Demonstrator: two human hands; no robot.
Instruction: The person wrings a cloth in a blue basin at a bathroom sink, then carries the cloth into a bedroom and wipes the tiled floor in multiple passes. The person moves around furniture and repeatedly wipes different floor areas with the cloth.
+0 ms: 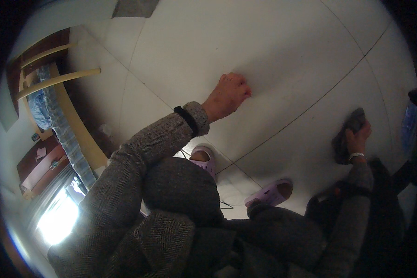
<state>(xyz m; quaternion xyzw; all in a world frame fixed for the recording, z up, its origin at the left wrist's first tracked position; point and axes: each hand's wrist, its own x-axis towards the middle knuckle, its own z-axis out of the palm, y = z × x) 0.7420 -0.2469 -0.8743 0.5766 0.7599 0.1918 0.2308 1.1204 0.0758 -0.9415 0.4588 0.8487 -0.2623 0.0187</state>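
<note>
Over the pale tiled floor (282, 51), my left hand (227, 96) is held out with its back up and its fingers curled in. Its palm is hidden, so whether anything lies inside does not show. On the right, my right hand (360, 137) is closed on a dark grey cloth (346, 139), which hangs bunched on both sides of the fingers. The cloth appears to rest on the floor. Both forearms wear a dark band over grey sleeves.
My feet in light purple clogs (272, 192) are on the tiles, near a thin dark cable (226, 205). A wooden bed frame (78, 127) with blue bedding stands left. A grey patch (135, 8) lies at the top edge, a blue translucent thing (409, 127) far right.
</note>
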